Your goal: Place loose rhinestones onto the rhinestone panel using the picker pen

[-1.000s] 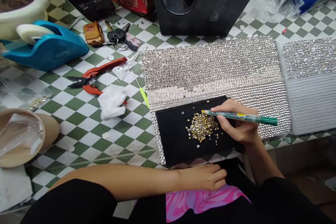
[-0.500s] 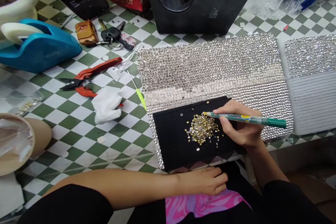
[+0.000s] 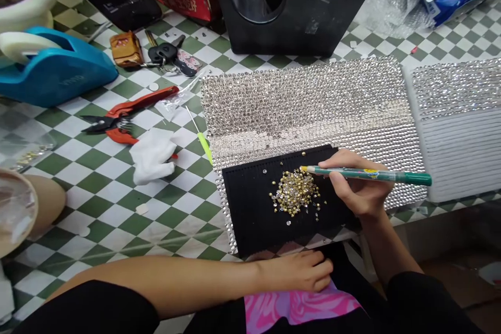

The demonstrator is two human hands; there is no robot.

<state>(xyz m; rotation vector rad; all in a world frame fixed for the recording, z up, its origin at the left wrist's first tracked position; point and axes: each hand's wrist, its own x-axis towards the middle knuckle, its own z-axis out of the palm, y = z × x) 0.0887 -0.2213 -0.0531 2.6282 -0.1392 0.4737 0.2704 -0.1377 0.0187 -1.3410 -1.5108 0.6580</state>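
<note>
While your right hand pinches a green wax pencil between its fingers, gold rhinestones lie heaped on a black tray just left of those fingers. Your left hand rests loosely curled below them.

a loose heap of gold-backed rhinestones sits on a black ridged tray (a few strays lie scattered apart from it). a green picking pencil lies nearly level, its yellow tip just over the heap's top edge. the tray rests on a rhinestone-covered sheet.
</note>
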